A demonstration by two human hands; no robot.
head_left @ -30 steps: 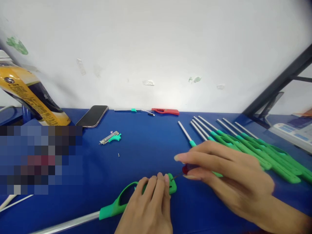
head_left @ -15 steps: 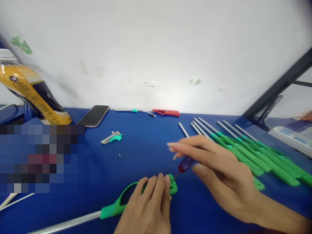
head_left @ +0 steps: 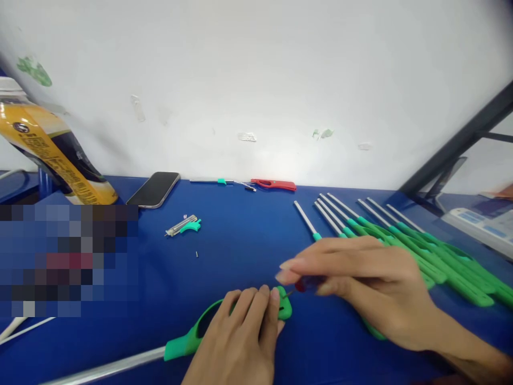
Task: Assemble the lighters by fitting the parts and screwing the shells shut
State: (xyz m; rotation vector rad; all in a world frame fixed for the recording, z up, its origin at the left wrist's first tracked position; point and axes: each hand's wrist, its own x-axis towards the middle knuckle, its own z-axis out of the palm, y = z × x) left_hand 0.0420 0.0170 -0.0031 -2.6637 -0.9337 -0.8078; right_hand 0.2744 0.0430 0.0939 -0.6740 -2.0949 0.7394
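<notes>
Under my left hand (head_left: 242,334) lies a green long-nosed lighter (head_left: 180,347), its metal tube pointing to the lower left. My left fingers are closed over its handle and press it to the table. A screwdriver (head_left: 300,285) with a red and dark handle is pinched in my right hand (head_left: 360,283). Its thin shaft slants down to the end of the green handle, where the tip meets the plastic near a slot. My fingers hide most of the screwdriver's handle. A tiny screw (head_left: 196,254) lies on the table beyond my left hand.
Several green lighters (head_left: 441,256) lie in a row at right. Loose lighter parts (head_left: 184,226), a phone (head_left: 154,190) and a yellow bottle (head_left: 60,149) are at left. By the wall lie a red lighter handle (head_left: 276,185) and a thin metal tube (head_left: 204,181).
My right hand has lowered, and the screwdriver leans flatter, its tip still at the handle's end. More of the lighter tubes at right shows. My left hand stays on the lighter.
</notes>
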